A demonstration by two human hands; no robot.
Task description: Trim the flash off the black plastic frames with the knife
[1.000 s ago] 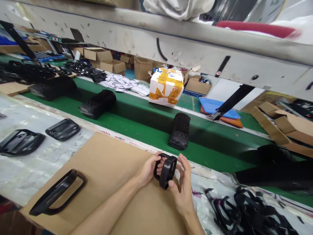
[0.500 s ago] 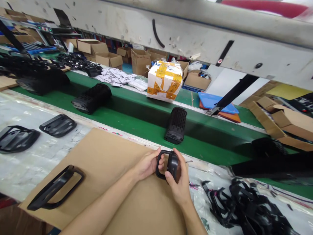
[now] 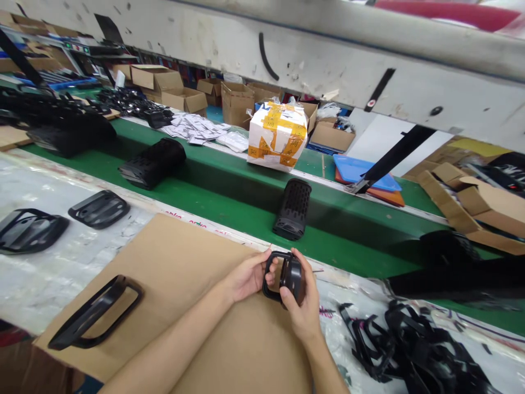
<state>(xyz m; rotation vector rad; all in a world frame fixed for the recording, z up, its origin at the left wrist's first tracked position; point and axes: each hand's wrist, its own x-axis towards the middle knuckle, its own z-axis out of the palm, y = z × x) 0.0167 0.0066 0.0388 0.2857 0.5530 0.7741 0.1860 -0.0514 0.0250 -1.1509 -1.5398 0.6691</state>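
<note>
Hands together over cardboard sheet [image 3: 172,262]: left hand [image 3: 246,279] and right hand [image 3: 301,312] both closed around black plastic frame [image 3: 285,276]. Red print along table edge [image 3: 192,223], unreadable.

Plastic-covered bench [image 3: 49,284]; cardboard sheet [image 3: 180,262], black frames [image 3: 95,312], tangled black parts [image 3: 414,350]

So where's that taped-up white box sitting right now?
The taped white box stands at the far edge of the green belt, centre of the view, behind the upright black grille part.

Black parts heap [image 3: 414,350] cut by bottom edge
</note>
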